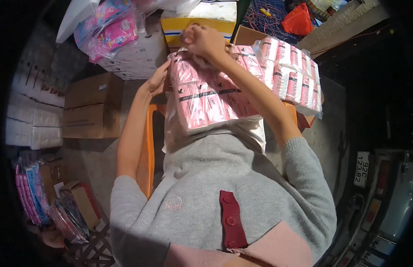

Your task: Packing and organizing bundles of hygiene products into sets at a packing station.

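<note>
A large clear-wrapped bundle of pink tissue packs (pixel 204 107) with dark bands lies across my lap. My left hand (pixel 158 79) holds its left side, thumb along the upper edge and the other fingers partly hidden. Over the far edge of the bundle, my right hand (pixel 205 41) is raised with its fingers curled in. Whatever those fingers grip, if anything, is hidden, and they are a little blurred. Crumpled clear film shows just below that hand. Right beside the bundle stands a second wrapped bundle of pink and white tissue packs (pixel 291 73).
A yellow and white box (pixel 197 21) stands straight ahead. Pink plastic-wrapped packages (pixel 117 33) sit on stacked white packs at far left. A cardboard box (pixel 93 107) is on the left floor. An orange chair (pixel 149 155) is under me. A parked vehicle (pixel 389 200) is at right.
</note>
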Demonstrator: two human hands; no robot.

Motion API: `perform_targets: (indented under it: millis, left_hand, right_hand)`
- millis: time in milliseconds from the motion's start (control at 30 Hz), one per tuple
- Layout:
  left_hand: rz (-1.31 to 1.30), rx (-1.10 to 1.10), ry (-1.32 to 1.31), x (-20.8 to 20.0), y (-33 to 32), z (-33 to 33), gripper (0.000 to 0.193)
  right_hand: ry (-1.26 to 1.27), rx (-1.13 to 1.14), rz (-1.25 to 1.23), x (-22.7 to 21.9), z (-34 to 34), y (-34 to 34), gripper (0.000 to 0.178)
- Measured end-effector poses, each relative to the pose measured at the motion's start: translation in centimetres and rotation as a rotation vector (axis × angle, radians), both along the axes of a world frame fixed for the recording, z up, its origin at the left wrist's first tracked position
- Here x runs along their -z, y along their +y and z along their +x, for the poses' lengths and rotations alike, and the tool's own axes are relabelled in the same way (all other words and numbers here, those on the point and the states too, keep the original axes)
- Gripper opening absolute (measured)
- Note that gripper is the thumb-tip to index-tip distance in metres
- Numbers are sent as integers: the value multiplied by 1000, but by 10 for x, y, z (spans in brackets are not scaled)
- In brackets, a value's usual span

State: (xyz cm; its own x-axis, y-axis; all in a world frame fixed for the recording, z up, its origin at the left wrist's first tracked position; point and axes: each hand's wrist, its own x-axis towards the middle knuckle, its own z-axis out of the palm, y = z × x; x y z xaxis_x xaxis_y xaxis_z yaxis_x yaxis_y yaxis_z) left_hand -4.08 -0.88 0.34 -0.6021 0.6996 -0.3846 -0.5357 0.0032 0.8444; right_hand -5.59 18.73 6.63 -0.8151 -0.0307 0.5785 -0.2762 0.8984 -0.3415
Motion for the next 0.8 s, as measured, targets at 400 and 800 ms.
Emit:
perform_targets:
  millis: [400, 800]
  left_hand:
    - [-46, -64, 26, -2, -7, 2, 57]
    - [-51, -92, 27, -3, -2, -1, 56]
  right_hand:
    - [-28, -297, 37, -25, 133, -8, 28]
    - [-159, -822, -12, -37, 170, -23, 31]
